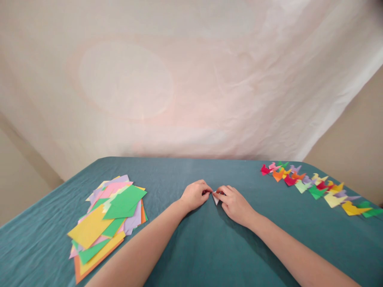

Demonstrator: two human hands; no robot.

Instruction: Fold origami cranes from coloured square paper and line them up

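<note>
A small piece of folded paper, pale white or lilac with a pointed lower corner, is between my hands at the middle of the table. My left hand pinches at its upper left tip with thumb and forefinger. From the other side my right hand grips it, fingers bent over its right part. Those fingers cover much of the paper, so its full shape is hidden.
Left of my arms lies a loose pile of coloured paper sheets. Rows of folded paper birds stand along the right side. A teal cloth covers the table, and a pale sheet hangs behind its far edge.
</note>
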